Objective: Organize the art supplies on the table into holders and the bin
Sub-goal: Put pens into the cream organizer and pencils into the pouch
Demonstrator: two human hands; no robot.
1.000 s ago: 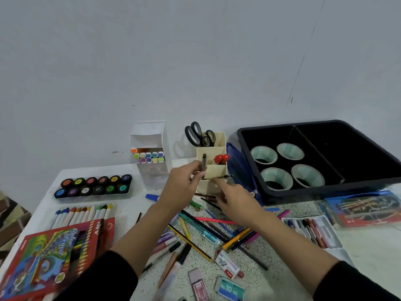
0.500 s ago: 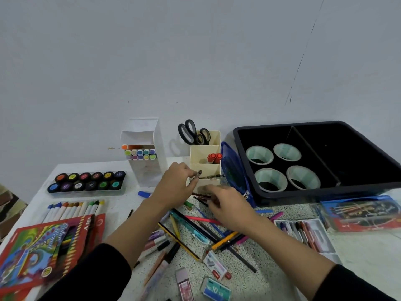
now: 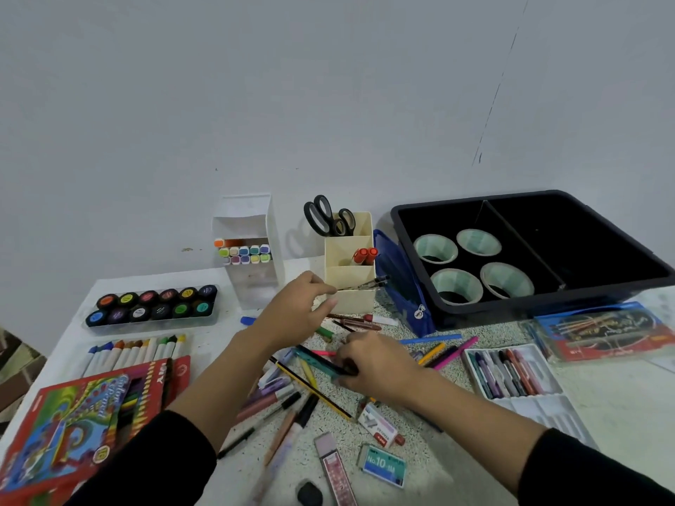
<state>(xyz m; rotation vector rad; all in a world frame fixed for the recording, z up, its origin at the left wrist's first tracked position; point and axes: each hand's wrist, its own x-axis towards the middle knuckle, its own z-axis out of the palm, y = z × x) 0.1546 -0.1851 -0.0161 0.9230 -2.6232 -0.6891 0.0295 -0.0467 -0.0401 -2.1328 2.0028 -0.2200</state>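
Observation:
A cream tiered holder (image 3: 350, 304) stands at the back middle with black scissors (image 3: 324, 216) in its top slot and red markers (image 3: 365, 255) in the middle one. Dark pens (image 3: 369, 284) lie slanted in its lowest slot. My left hand (image 3: 296, 314) hovers just left of that slot with relaxed fingers, holding nothing. My right hand (image 3: 376, 363) is down on the pile of loose pens (image 3: 310, 381), its curled fingers pinching a dark pen (image 3: 345, 370) beside a teal one. A black bin (image 3: 475, 315) at the right holds several tape rolls (image 3: 456, 286).
A white marker holder (image 3: 252, 283) stands left of the cream one, and a blue pouch (image 3: 401, 290) leans on the bin. Paint pots (image 3: 153, 306), a marker row (image 3: 135, 352) and a pencil box (image 3: 84, 414) fill the left. A pen tray (image 3: 511, 374) lies right, a staples box (image 3: 383, 467) in front.
My left hand lowered the dark pen into the holder's lowest slot and let go. My right hand drew back to the pile and took hold of a pen.

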